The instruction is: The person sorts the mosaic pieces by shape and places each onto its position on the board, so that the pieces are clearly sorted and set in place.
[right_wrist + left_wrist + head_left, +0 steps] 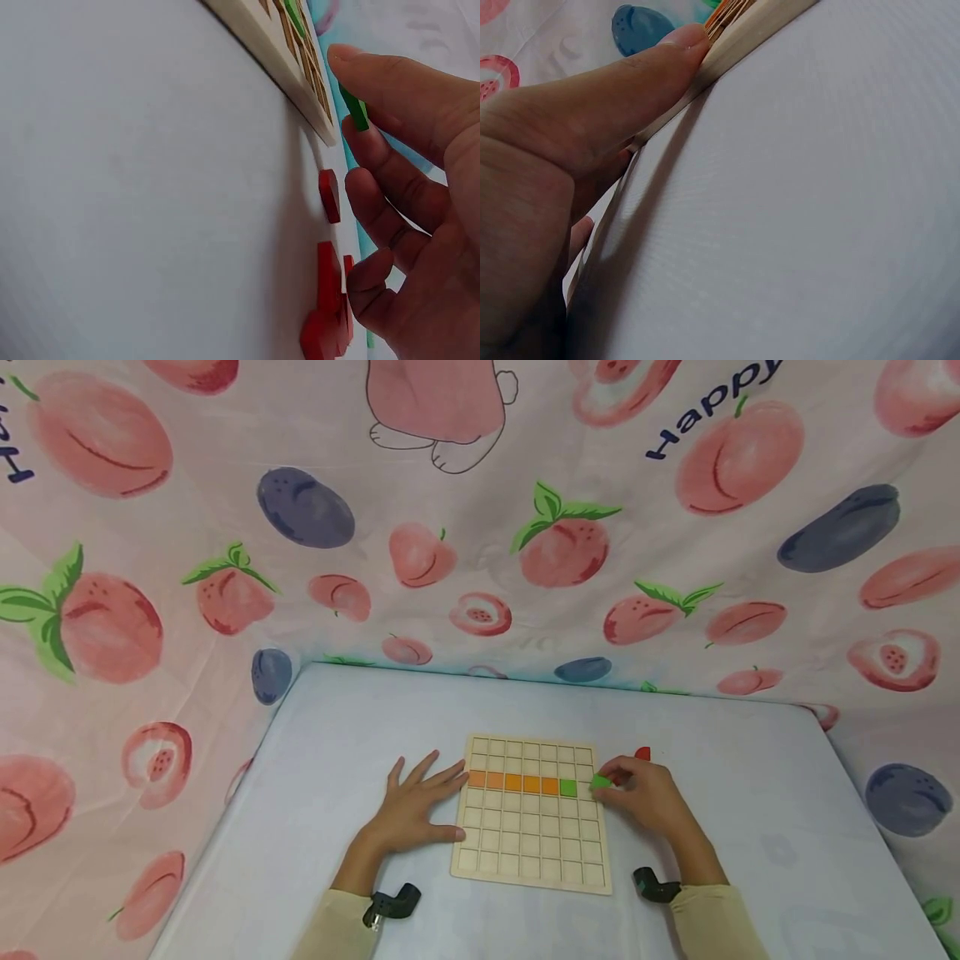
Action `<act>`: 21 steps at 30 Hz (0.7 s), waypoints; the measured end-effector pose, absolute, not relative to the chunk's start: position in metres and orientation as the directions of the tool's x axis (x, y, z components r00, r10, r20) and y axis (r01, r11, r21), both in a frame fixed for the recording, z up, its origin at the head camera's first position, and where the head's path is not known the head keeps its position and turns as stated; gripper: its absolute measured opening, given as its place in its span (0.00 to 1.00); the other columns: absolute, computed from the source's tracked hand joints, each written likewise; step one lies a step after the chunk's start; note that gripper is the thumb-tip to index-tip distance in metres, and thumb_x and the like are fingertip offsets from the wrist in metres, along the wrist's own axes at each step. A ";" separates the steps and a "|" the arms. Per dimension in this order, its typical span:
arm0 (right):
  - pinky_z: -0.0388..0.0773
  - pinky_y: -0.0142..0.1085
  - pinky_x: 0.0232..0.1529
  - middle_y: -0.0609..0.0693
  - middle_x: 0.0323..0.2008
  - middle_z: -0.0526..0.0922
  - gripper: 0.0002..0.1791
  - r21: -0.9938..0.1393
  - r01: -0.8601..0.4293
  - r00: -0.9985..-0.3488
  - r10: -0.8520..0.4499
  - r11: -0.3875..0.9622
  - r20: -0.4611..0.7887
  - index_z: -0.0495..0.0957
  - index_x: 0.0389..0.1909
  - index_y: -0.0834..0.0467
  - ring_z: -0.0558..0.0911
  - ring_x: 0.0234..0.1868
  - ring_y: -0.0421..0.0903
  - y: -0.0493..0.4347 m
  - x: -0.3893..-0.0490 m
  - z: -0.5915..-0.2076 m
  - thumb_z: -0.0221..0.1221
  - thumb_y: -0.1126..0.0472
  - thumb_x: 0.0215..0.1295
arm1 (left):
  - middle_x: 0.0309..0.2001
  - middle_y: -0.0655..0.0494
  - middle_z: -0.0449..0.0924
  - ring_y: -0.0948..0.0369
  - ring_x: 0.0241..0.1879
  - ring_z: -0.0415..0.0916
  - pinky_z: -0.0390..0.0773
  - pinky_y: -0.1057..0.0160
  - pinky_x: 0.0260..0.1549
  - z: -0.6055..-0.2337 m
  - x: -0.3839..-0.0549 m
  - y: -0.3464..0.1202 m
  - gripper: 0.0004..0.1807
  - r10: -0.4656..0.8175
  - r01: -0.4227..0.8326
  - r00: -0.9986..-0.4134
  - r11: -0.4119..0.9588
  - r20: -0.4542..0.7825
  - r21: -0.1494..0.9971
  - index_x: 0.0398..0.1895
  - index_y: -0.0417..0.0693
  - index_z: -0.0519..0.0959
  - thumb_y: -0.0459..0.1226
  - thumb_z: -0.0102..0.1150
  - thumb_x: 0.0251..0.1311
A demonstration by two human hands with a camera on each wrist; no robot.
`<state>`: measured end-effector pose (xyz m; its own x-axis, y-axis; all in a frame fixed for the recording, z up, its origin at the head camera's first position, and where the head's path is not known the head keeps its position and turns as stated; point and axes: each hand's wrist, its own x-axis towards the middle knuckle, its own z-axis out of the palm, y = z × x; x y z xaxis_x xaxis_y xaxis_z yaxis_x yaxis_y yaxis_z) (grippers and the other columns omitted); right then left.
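Note:
A pale wooden grid board (528, 843) lies flat on the table. One of its upper rows holds several orange tiles (513, 783) from the left edge on, then a green tile (568, 788). My left hand (411, 810) spreads its fingers against the board's left side, and its thumb touches the edge, as the left wrist view also shows. At the right edge, my right hand (651, 789) pinches another green tile (355, 107) between thumb and index finger, raised beside the last square of that row. Its other fingers are bent.
Several red pieces (322, 277) lie on the table to the right of the board, partly hidden by my right hand in the head view. The white tabletop (360, 718) meets a fruit-printed cloth (480, 560) at the back and sides.

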<state>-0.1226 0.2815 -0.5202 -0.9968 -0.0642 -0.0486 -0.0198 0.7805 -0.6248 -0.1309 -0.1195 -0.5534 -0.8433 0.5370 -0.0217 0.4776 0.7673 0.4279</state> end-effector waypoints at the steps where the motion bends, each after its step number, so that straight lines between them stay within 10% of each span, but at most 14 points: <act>1: 0.77 0.40 0.44 0.44 0.35 0.85 0.14 -0.622 -0.023 -0.996 -0.068 0.783 -0.049 0.85 0.40 0.48 0.79 0.40 0.44 0.281 -0.123 -0.521 0.76 0.53 0.54 | 0.79 0.75 0.55 0.52 0.83 0.40 0.28 0.32 0.74 -0.553 -0.131 -0.120 0.52 0.537 0.477 -0.844 0.767 -0.020 0.429 0.79 0.72 0.60 0.70 0.65 0.50; 21: 0.77 0.41 0.45 0.45 0.38 0.86 0.15 -0.612 -0.069 -0.993 -0.112 0.788 -0.032 0.86 0.41 0.51 0.79 0.41 0.44 0.273 -0.123 -0.522 0.76 0.54 0.54 | 0.79 0.76 0.54 0.54 0.84 0.38 0.27 0.33 0.74 -0.557 -0.132 -0.121 0.52 0.539 0.477 -0.842 0.765 -0.025 0.432 0.79 0.73 0.59 0.71 0.64 0.50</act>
<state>-0.1231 0.2731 -0.5221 -0.9932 -0.1117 -0.0323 -0.0687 0.7876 -0.6124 -0.1325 -0.1210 -0.5573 -0.8420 0.5389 -0.0249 0.4771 0.7653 0.4320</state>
